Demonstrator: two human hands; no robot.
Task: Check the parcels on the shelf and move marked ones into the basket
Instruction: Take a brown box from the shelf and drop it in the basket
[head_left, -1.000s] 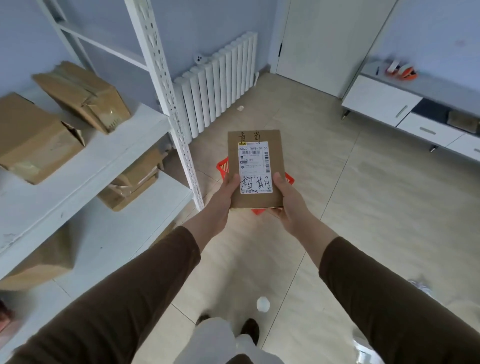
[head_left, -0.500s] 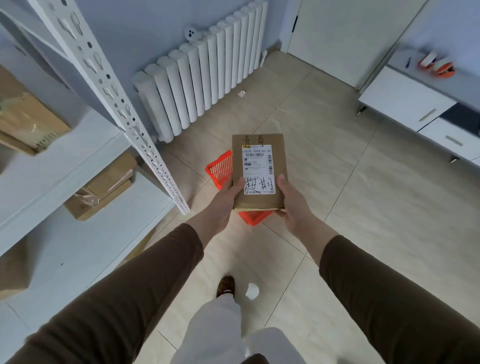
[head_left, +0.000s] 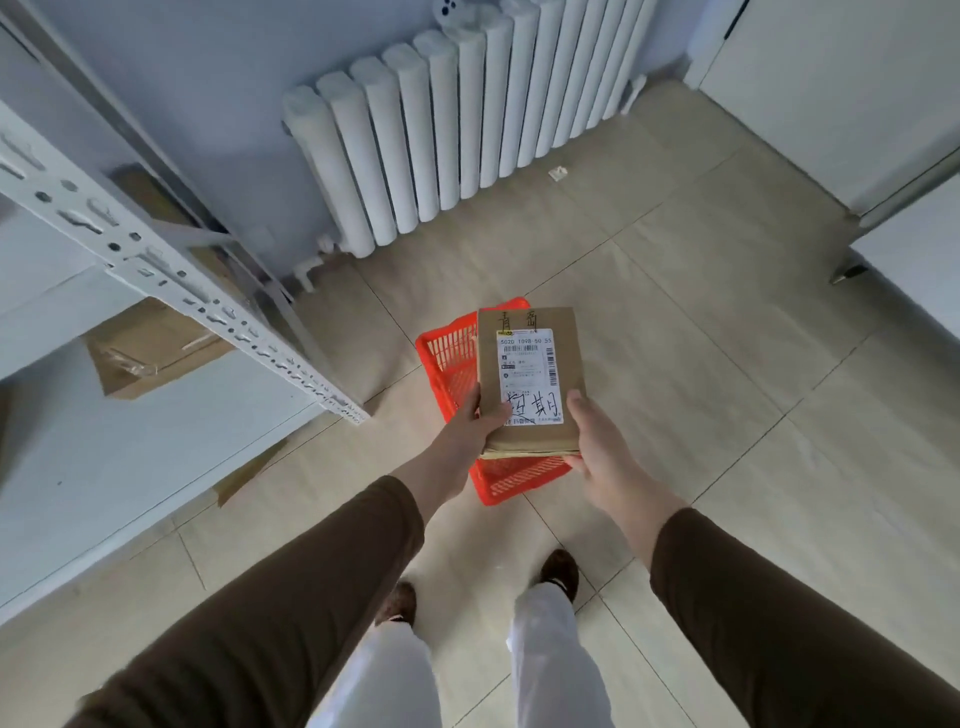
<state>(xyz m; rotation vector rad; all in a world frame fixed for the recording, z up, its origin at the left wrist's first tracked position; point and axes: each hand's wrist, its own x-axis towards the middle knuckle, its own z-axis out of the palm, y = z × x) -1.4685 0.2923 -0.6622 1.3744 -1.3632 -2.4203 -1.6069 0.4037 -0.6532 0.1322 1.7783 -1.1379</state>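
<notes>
I hold the marked parcel flat above the red basket on the floor, my left hand and right hand each pinching a near corner, thumbs on top. Another parcel lies on the shelf to my left.

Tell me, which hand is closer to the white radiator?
Left. The left hand grips the parcel on the side toward the radiator; the right hand holds the far side.
</notes>
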